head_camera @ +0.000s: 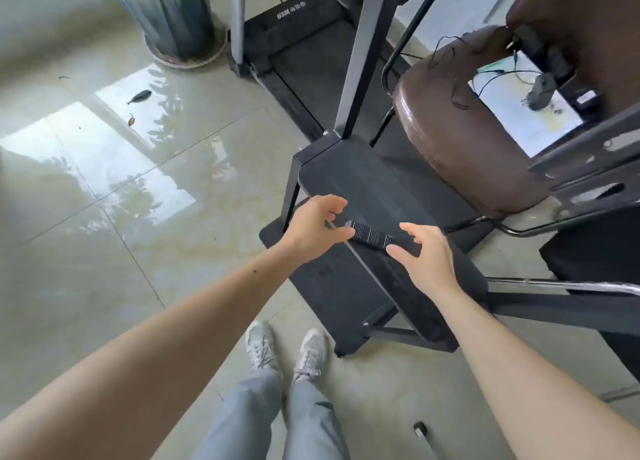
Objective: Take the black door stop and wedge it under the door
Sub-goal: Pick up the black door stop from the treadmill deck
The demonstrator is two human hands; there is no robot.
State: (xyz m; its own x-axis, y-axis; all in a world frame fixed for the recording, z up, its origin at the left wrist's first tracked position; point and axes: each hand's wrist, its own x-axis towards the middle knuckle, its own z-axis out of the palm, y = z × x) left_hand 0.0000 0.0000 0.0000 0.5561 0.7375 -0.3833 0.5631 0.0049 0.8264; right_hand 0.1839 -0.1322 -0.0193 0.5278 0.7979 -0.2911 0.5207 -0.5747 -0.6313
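The black door stop (371, 235), a ribbed wedge, lies on a black platform (363, 186) of gym equipment in front of me. My left hand (313, 225) hovers at its left end with fingers apart, and the thumb tip is at or touching that end. My right hand (427, 257) is at its right end, fingers spread, with the thumb just below the wedge. Neither hand is closed around it. No door is in view.
A treadmill (298, 33) and a tall planter (173, 16) stand at the back. A brown padded seat (467, 137) and metal frame bars (561, 303) crowd the right. Glossy tiled floor (104, 200) spreads left. My feet (287, 350) stand just short of the platform.
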